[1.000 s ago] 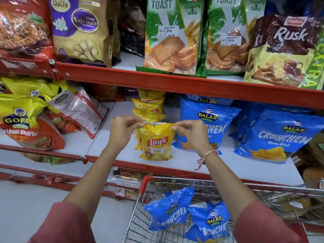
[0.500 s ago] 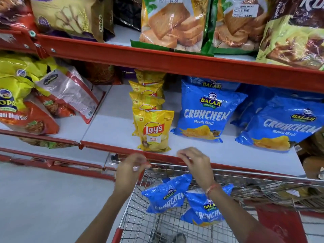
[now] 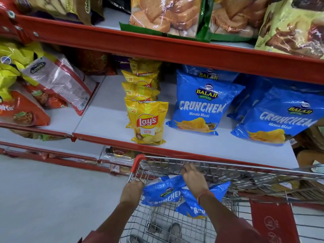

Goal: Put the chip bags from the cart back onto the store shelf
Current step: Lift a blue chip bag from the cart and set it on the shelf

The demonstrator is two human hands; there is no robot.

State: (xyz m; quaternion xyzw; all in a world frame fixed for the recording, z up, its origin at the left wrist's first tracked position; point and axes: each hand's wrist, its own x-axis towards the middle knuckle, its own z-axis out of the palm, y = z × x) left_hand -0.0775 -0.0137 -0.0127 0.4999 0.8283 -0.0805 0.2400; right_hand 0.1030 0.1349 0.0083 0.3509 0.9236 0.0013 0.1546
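Observation:
Blue Crunchem chip bags lie in the wire cart [image 3: 263,170] at the bottom centre. My left hand [image 3: 132,190] grips the left edge of the top blue bag [image 3: 163,192]. My right hand [image 3: 193,178] is closed on that bag's upper right edge. A second blue bag [image 3: 192,206] lies under my right wrist. On the white store shelf [image 3: 105,120] above the cart stands a row of yellow Lay's bags [image 3: 148,121]. Beside them, to the right, lie more blue Crunchem bags [image 3: 204,104].
Orange, yellow and clear snack packs [image 3: 57,81] fill the shelf's left part. Toast and rusk packs [image 3: 166,16] sit on the upper shelf, whose red lip [image 3: 157,48] overhangs. Another blue bag [image 3: 278,118] lies far right. Grey floor [image 3: 43,199] is to the cart's left.
My hands let go of the front Lay's bag on the shelf, dropped into the cart and took hold of the top blue bag. The view tilted downward.

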